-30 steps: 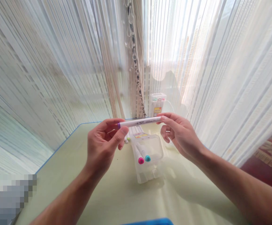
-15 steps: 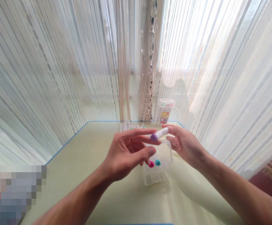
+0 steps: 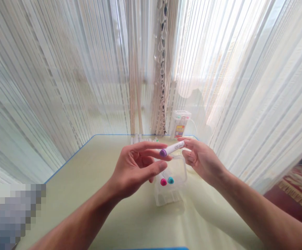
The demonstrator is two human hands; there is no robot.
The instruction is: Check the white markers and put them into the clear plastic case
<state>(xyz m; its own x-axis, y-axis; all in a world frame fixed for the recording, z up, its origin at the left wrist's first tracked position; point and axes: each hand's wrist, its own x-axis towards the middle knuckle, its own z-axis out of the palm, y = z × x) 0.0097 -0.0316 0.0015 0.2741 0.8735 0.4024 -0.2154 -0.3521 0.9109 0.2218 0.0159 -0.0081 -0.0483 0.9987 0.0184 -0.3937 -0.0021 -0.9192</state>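
A person's right hand (image 3: 201, 159) pinches the far end of a purple-ended white marker (image 3: 173, 149), aloft over a pale green table (image 3: 88, 166), while the left hand (image 3: 132, 168) spreads, thumb apart from fingers, at its purple end near a clear plastic case (image 3: 169, 199).

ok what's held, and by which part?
The right hand holds the white marker by the end opposite its purple end; whether the left hand touches it, I can't tell.
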